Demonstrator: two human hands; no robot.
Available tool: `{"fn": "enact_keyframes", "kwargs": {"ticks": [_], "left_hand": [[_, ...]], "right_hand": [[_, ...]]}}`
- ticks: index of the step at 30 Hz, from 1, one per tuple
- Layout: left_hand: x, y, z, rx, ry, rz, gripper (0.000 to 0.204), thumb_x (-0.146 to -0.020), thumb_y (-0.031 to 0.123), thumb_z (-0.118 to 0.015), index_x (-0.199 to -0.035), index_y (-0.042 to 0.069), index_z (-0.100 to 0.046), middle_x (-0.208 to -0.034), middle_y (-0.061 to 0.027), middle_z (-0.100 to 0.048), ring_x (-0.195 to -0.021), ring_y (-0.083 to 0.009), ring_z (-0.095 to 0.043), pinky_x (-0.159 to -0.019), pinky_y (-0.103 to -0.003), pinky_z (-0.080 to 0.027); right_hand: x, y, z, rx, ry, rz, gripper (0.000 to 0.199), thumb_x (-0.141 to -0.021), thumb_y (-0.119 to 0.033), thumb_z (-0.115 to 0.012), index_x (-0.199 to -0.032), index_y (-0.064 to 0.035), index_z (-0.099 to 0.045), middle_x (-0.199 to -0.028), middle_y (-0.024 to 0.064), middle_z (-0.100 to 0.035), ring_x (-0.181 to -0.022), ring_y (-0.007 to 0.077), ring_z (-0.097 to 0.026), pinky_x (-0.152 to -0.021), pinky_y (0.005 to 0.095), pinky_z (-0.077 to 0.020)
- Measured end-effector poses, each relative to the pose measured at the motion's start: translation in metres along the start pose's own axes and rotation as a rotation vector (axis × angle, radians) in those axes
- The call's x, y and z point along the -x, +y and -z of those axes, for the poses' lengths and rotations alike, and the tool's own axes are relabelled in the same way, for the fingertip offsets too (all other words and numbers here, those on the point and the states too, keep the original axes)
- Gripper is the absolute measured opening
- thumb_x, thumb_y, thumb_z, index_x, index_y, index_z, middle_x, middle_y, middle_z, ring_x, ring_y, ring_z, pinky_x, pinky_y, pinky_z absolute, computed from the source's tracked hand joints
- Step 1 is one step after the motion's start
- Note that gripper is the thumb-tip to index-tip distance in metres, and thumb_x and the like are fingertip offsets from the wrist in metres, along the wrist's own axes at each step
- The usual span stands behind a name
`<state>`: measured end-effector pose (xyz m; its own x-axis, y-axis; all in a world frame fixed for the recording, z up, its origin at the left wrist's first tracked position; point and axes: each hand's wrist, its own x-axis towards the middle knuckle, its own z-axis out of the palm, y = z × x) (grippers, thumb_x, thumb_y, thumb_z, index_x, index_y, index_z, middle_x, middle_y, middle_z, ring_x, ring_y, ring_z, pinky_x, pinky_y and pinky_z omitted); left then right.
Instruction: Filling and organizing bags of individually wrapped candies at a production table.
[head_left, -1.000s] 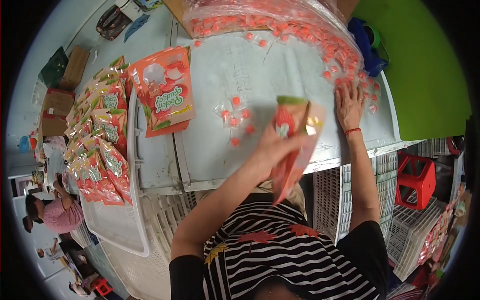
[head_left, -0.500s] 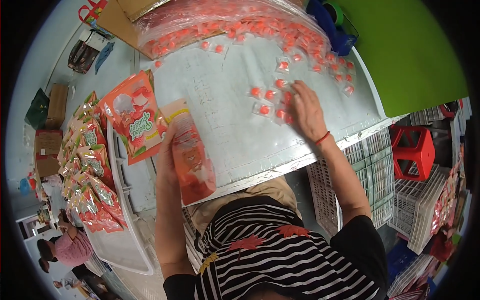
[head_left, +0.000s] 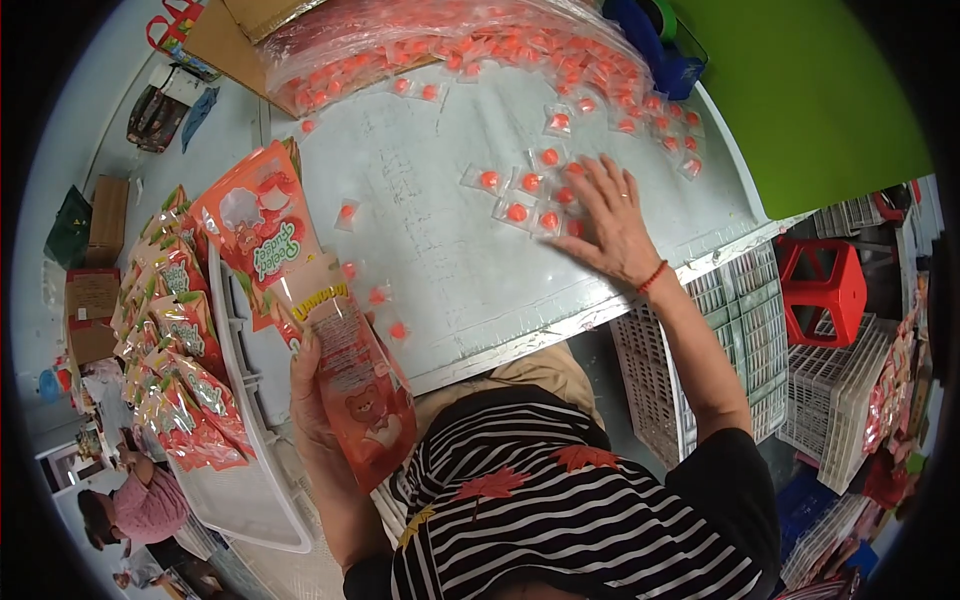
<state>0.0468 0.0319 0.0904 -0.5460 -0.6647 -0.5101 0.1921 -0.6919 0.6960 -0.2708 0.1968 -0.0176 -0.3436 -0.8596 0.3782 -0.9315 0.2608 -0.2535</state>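
Pale grey and scuffed, the tabletop (head_left: 440, 240) fills the middle of the view, with a bright green wall (head_left: 800, 90) at the far right and white plastic crates (head_left: 750, 330) and a red stool (head_left: 822, 290) below its right edge. Along the far edge lies a large clear bag (head_left: 440, 40) heaped with small orange sweets in clear wrappers, and more of these wrapped sweets (head_left: 530, 190) are scattered loose across the far right of the tabletop.

The right hand (head_left: 608, 225) lies flat and open, fingers spread, on a cluster of the loose sweets; a red cord sits at its wrist. The left hand (head_left: 318, 390) is closed around the edge of a printed orange-red pouch (head_left: 355, 380), which hangs over the near left edge of the tabletop, just in front of the person's striped shirt. A few single sweets lie on the tabletop just beyond the pouch; whether any are inside it is hard to make out.

To the left, another pouch (head_left: 262, 235) of the same kind lies at the tabletop's corner, and a row of filled pouches (head_left: 170, 350) runs along a white tray (head_left: 250, 480). A cardboard box (head_left: 108, 212) rests at far left, and another person in pink (head_left: 140, 510) is on the floor, near left.
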Motion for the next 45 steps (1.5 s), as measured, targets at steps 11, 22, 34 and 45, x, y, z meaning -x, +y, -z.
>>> {"fn": "enact_keyframes", "kwargs": {"ticks": [11,22,34,45], "left_hand": [[0.004,-0.006,0.024,0.059,0.097,-0.008,0.06,-0.082,0.034,-0.069,-0.127,0.001,-0.049,-0.113,-0.0194,-0.061,-0.096,-0.024,-0.062,-0.083,-0.037,-0.053],[-0.001,-0.01,0.024,-0.034,0.044,-0.083,0.058,-0.081,0.032,-0.069,-0.126,0.001,-0.048,-0.111,-0.0182,-0.062,-0.093,-0.0232,-0.062,-0.082,-0.035,-0.052],[-0.005,-0.01,0.04,-0.027,0.02,-0.071,0.061,-0.08,0.032,-0.07,-0.127,0.001,-0.047,-0.111,-0.015,-0.06,-0.094,-0.0224,-0.061,-0.081,-0.035,-0.052],[-0.006,-0.013,0.069,-0.142,0.0,-0.083,0.061,-0.084,0.039,-0.064,-0.129,0.002,-0.048,-0.115,-0.0161,-0.061,-0.099,-0.024,-0.062,-0.084,-0.037,-0.052]], "right_hand": [[0.012,0.054,-0.011,0.037,-0.038,-0.01,0.043,-0.084,-0.033,-0.065,-0.117,-0.0083,-0.055,-0.129,0.0129,-0.047,-0.129,0.0339,-0.036,-0.107,0.0498,-0.0265],[-0.022,-0.007,-0.021,0.372,-0.074,-0.052,0.033,-0.082,-0.032,-0.065,-0.111,-0.0186,-0.063,-0.127,0.0094,-0.048,-0.133,0.0342,-0.03,-0.11,0.0593,-0.0141],[-0.037,-0.07,-0.043,-0.123,0.173,-0.168,0.063,-0.082,-0.04,-0.067,-0.133,-0.0096,-0.046,-0.138,0.0227,-0.037,-0.128,0.0441,-0.033,-0.103,0.0533,-0.0287],[-0.071,-0.095,-0.104,-0.052,0.075,-0.026,0.043,-0.084,-0.041,-0.059,-0.12,-0.0189,-0.057,-0.13,0.0153,-0.045,-0.124,0.0391,-0.037,-0.096,0.0608,-0.0291]]}}
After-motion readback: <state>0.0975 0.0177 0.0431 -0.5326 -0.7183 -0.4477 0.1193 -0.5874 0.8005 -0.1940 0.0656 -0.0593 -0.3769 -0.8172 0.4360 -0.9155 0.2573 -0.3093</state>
